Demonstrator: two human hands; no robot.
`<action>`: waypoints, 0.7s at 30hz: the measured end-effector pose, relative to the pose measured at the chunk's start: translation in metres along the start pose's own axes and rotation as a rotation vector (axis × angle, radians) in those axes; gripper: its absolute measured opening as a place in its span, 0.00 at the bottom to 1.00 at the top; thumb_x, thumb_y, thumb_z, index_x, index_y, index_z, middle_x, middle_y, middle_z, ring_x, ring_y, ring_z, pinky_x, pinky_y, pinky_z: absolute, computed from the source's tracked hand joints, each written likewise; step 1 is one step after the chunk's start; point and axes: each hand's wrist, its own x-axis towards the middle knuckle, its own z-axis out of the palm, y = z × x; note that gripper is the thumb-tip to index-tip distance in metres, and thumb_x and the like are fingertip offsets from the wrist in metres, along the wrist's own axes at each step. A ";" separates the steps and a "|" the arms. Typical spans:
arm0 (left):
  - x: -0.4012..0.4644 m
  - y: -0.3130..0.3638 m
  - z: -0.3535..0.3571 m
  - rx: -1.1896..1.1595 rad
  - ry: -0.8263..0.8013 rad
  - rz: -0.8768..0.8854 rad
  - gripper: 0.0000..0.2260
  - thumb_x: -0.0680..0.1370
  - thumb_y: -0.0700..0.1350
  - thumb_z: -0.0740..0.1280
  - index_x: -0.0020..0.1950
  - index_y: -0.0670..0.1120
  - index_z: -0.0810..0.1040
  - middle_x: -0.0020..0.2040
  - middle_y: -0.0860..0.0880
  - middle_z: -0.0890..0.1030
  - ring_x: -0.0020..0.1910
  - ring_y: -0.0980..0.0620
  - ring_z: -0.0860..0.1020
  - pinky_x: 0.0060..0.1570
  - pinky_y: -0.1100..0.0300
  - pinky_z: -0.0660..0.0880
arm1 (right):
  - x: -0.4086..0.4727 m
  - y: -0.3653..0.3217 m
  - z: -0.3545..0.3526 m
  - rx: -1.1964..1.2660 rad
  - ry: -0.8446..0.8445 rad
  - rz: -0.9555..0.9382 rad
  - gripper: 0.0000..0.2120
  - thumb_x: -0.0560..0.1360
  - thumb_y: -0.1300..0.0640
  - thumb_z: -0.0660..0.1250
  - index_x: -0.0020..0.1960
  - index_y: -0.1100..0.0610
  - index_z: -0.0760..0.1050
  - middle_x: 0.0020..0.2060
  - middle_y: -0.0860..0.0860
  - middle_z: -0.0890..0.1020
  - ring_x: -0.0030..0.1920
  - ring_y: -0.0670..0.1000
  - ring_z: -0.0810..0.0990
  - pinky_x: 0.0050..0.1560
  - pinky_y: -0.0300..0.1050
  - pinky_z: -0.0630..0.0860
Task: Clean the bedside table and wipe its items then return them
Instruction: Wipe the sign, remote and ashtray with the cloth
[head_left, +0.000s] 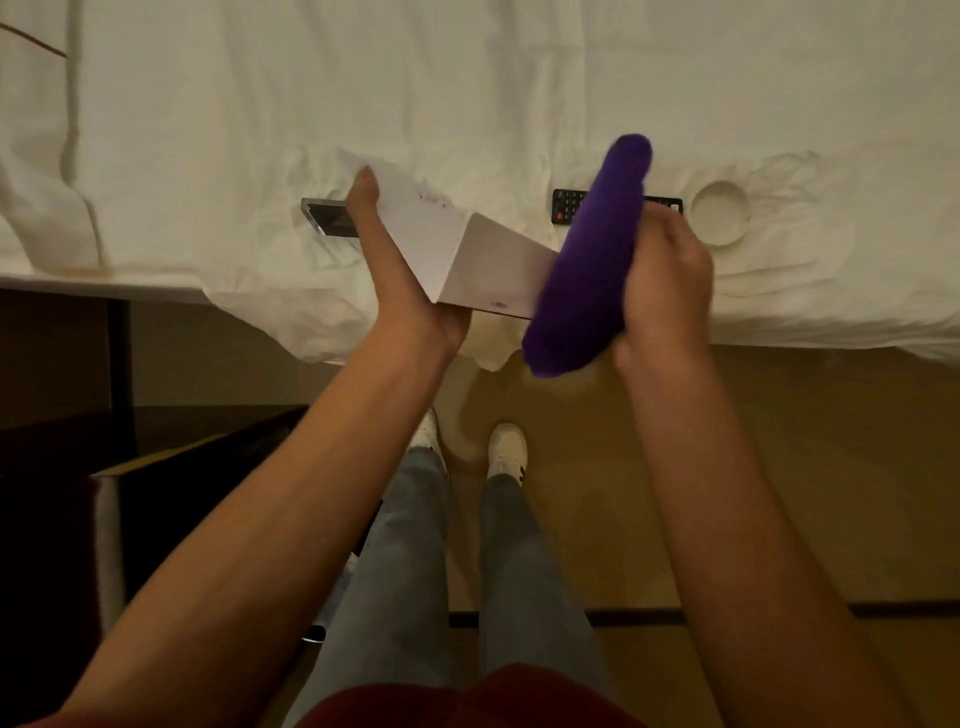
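My left hand (400, 265) grips a white rectangular box (467, 254) from below, thumb along its top face, and holds it tilted above the bed's edge. My right hand (665, 280) grips a folded purple cloth (587, 260) and presses it against the box's right end. On the white bed sheet (467, 78) lie a black remote control (566, 205), partly hidden behind the cloth, a small dark framed item (330, 218) to the left of my left hand, and a round white dish (719, 210) at the right.
The dark bedside table (171, 457) stands at the lower left, with its metal leg (109, 545) near my left forearm. My legs and white shoes (506, 447) stand on tan carpet close to the bed's edge. A dark strip crosses the floor lower right.
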 end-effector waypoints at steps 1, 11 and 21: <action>0.001 -0.003 0.001 -0.035 0.031 0.034 0.23 0.78 0.66 0.62 0.53 0.46 0.77 0.41 0.47 0.78 0.40 0.48 0.79 0.47 0.53 0.77 | 0.000 0.001 0.011 -0.049 0.027 -0.014 0.06 0.79 0.49 0.68 0.48 0.49 0.83 0.42 0.46 0.87 0.42 0.46 0.85 0.39 0.41 0.79; 0.014 -0.003 -0.001 0.268 0.293 0.378 0.29 0.79 0.62 0.66 0.74 0.47 0.69 0.72 0.41 0.75 0.69 0.42 0.76 0.68 0.40 0.74 | -0.037 0.000 0.040 0.005 -0.135 -0.006 0.07 0.80 0.48 0.67 0.48 0.49 0.82 0.43 0.47 0.86 0.47 0.48 0.85 0.45 0.46 0.82; 0.015 0.000 -0.026 0.422 0.258 0.322 0.26 0.81 0.67 0.58 0.66 0.49 0.77 0.60 0.49 0.83 0.55 0.53 0.84 0.51 0.58 0.82 | -0.025 0.022 0.014 0.174 -0.050 0.287 0.07 0.79 0.51 0.67 0.44 0.48 0.83 0.38 0.46 0.86 0.38 0.46 0.85 0.40 0.45 0.79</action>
